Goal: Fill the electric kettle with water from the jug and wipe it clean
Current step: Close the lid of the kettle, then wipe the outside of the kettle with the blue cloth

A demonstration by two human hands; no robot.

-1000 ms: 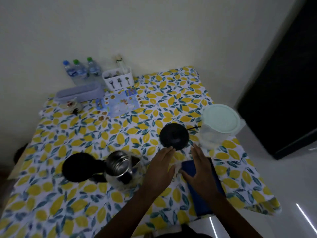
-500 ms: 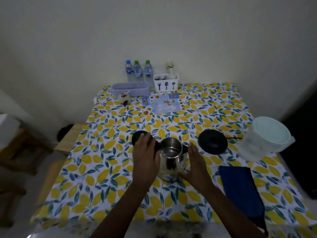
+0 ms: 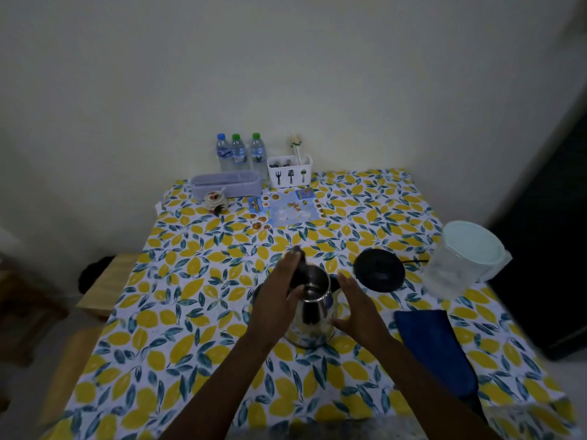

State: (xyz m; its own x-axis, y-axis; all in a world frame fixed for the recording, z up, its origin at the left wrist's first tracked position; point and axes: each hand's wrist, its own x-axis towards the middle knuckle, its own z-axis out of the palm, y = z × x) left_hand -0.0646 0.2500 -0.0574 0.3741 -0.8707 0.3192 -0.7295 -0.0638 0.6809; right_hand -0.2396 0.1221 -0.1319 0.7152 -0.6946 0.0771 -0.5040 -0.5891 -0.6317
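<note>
**Kettle position and hand contact**

One steel kettle stands lid-open at desk centre. Left hand covers its rim, fingers apparently on the lid; right hand lies flat-open against its side. Nearby: one base, one jug, one cloth, three bottles.

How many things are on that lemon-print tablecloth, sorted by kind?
Clear plastic water bottles: 3
Steel electric kettle: 1
Black round kettle base: 1
Clear plastic jug with pale green lid: 1
Folded dark blue cloth: 1
White cutlery caddy: 1
Lilac oblong tray: 1
Small ceramic pot: 1
Blue printed leaflet: 1
Total: 11
</note>
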